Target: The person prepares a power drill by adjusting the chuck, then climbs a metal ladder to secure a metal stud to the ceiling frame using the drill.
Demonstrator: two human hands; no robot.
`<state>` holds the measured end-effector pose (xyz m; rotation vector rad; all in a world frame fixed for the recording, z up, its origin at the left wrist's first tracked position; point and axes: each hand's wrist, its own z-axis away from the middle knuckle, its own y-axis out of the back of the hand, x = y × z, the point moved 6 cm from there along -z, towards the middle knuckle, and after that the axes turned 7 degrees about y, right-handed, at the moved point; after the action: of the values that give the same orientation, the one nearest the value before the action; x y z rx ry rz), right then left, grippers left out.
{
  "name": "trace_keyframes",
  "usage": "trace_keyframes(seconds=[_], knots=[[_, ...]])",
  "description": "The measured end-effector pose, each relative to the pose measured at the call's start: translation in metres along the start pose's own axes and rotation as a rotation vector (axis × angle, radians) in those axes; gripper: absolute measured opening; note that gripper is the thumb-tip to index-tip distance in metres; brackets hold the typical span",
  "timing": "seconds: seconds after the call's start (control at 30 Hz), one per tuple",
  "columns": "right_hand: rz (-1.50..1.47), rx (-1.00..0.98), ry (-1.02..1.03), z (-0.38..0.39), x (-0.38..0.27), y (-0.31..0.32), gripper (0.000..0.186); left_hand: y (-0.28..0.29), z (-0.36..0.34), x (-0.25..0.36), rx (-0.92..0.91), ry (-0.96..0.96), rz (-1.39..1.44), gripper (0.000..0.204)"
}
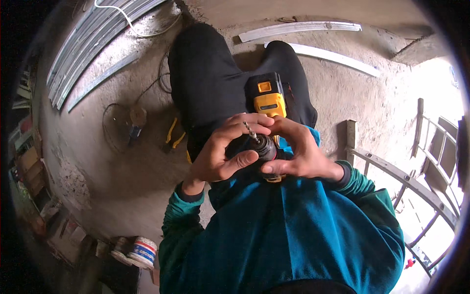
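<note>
A yellow and black cordless drill [267,100] is held close to my chest, its battery end pointing down toward my legs. My left hand [220,154] wraps around the dark chuck [264,146], thumb across it. A thin twist drill bit [249,130] sticks out of the chuck, pointing up toward the camera. My right hand [301,154] grips the drill's body from the right, fingers touching those of the left hand. I wear a teal top and black trousers.
Yellow-handled pliers [172,133] lie on the concrete floor to the left, next to a small tool with a round wire coil [131,126]. Metal strips [93,41] lie at upper left and ahead [313,28]. A metal ladder frame [416,186] stands right. Paint cans [139,252] sit lower left.
</note>
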<state>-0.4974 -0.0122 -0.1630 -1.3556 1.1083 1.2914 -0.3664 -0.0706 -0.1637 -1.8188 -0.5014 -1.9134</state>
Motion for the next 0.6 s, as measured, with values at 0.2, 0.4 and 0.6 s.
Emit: trace_keyframes(seconds=[0.2,0.4,0.6], knots=[[0.146,0.001,0.058,0.003,-0.003,0.002,0.051,-0.002,-0.004,0.0,-0.01,0.03,0.026,0.045],[0.205,-0.104,0.115,0.002,-0.012,0.003,0.053,-0.003,-0.001,-0.003,-0.049,0.028,-0.035,0.048],[0.231,-0.172,0.222,-0.004,-0.002,-0.005,0.054,0.002,-0.021,-0.005,0.004,-0.11,-0.121,0.057]])
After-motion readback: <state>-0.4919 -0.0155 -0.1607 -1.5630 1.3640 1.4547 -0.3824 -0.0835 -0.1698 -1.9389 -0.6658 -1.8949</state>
